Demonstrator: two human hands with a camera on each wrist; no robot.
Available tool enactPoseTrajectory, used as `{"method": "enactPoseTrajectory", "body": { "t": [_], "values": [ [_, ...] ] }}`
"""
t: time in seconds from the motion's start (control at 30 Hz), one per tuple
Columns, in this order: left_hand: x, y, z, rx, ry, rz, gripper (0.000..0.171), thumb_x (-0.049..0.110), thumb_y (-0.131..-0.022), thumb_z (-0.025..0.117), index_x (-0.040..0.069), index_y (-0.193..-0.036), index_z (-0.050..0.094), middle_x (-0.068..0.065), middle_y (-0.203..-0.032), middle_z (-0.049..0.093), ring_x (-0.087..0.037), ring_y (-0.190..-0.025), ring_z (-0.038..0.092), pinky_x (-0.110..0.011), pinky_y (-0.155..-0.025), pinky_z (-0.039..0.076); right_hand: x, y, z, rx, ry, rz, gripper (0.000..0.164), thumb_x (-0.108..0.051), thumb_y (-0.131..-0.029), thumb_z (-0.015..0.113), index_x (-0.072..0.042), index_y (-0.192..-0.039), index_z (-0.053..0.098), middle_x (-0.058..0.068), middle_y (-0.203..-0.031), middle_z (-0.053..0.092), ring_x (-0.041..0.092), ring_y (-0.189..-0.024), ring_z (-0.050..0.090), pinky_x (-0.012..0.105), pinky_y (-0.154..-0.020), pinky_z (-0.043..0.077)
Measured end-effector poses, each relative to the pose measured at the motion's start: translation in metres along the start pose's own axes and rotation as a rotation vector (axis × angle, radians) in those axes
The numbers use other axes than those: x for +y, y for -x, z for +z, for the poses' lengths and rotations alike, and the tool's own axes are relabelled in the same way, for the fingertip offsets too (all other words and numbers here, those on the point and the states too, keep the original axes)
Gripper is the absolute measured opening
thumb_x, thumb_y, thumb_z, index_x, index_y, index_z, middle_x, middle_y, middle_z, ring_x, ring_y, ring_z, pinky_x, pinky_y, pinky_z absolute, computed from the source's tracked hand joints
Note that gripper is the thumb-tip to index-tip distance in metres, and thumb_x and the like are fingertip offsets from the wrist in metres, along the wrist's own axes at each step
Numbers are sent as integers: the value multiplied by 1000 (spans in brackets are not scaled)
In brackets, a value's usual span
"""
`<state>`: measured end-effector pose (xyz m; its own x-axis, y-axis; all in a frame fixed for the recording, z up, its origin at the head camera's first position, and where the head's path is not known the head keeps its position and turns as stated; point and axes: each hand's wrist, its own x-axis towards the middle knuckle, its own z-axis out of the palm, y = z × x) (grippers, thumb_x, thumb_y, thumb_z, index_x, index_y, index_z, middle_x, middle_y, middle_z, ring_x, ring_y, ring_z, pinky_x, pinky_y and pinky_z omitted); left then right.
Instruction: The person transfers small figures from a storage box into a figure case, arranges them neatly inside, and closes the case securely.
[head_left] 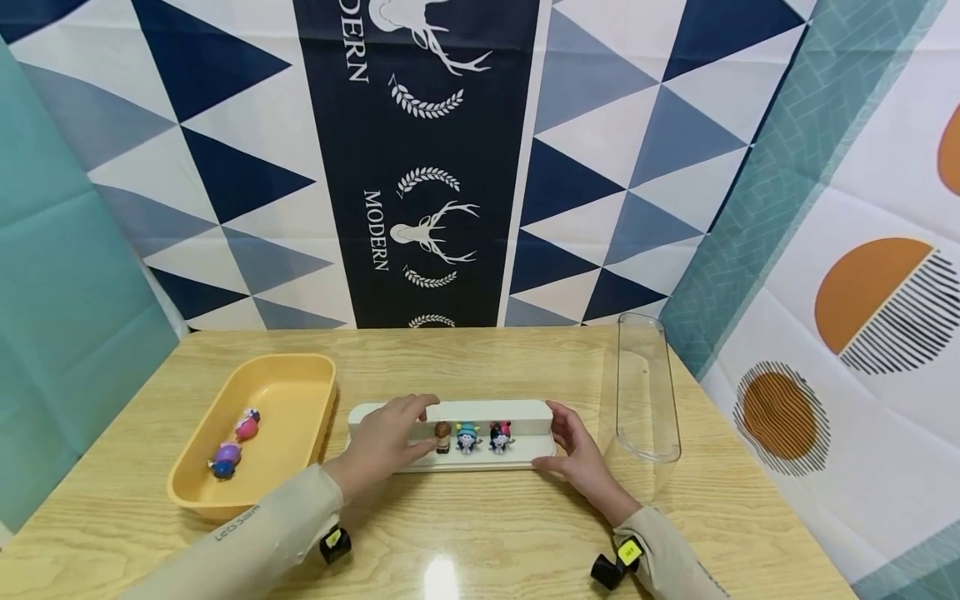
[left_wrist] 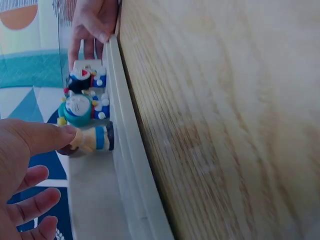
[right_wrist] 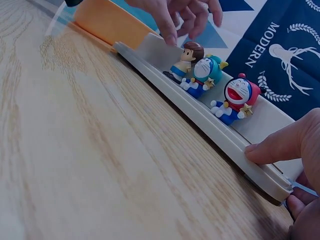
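Observation:
A long white display stand [head_left: 465, 411] lies across the table, with three figurines standing on its ledge. The brown-haired figurine [head_left: 442, 437] is leftmost, the teal-hooded figurine [head_left: 467, 437] is in the middle, and the figurine with a red and black hood [right_wrist: 239, 96] is on the right. My left hand [head_left: 386, 437] is spread over the stand's left part. Its thumb is close to the brown-haired figurine's head; whether it touches cannot be told. My right hand [head_left: 579, 457] grips the stand's right end, thumb on the front edge and fingers around the end.
A yellow tray [head_left: 324, 392] stands left of the stand, holding a pink figurine [head_left: 247, 426] and a purple and blue figurine [head_left: 225, 460]. A clear plastic cover [head_left: 649, 387] is on the table at right. Patterned cloth hangs behind the table's back edge.

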<state>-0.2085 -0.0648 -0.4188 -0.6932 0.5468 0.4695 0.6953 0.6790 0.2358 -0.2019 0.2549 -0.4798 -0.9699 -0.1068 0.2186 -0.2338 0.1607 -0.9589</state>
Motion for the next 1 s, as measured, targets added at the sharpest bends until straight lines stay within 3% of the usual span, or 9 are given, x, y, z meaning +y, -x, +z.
{"method": "enactPoseTrajectory", "body": {
  "t": [0.3, 0.57, 1.0],
  "values": [
    [4, 12, -28, -34, -73, 94, 64, 22, -80, 85, 8, -133, 52, -3, -100, 65, -19, -89, 64, -39, -71, 54, -1, 1, 0, 1, -3, 5, 90, 19, -71, 78, 5, -148, 35, 27, -134, 49, 39, -127, 45, 25, -103, 41],
    [-7, 13, -51, 12, -242, 178, 65, 23, -76, 88, 4, -129, 56, -5, -100, 63, -21, -85, 60, -34, -66, 52, 0, 0, -1, -3, -4, 3, 90, 19, -71, 78, 5, -148, 34, 27, -135, 48, 38, -126, 45, 27, -103, 41],
    [-28, 21, -74, -59, -444, 312, 72, 29, -71, 91, 6, -131, 57, -6, -107, 62, -25, -93, 56, -38, -77, 50, 0, 1, -2, -1, -3, -16, 90, 20, -70, 78, 7, -147, 34, 28, -134, 49, 36, -126, 46, 23, -102, 41]
  ]
}}
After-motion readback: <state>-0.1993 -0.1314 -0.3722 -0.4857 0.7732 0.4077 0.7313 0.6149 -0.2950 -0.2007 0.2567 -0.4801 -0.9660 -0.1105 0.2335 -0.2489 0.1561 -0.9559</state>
